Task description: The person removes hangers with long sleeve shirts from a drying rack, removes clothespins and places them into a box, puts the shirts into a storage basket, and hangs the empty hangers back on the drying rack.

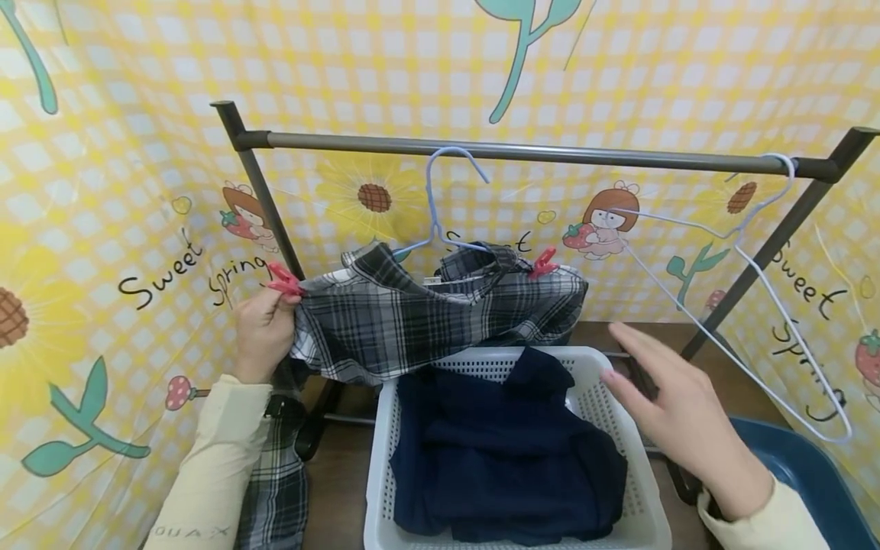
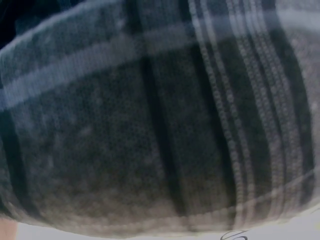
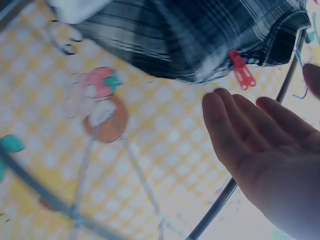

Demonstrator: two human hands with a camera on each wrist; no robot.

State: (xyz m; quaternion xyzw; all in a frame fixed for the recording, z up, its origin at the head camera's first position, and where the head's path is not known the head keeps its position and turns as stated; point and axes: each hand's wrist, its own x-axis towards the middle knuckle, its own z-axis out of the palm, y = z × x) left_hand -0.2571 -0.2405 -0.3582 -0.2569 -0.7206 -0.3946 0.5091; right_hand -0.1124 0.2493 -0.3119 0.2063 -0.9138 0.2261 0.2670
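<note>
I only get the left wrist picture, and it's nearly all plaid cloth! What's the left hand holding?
Observer: In the head view, the left hand pinches a red clip at one shoulder of the plaid shirt.
Operator: Ooh! Is there another clip?
Observer: Yes, a second red clip is on the shirt's other shoulder.
Operator: And what's the right hand doing?
Observer: The right hand holds nothing; its fingers reach out, apart from the shirt.
</note>
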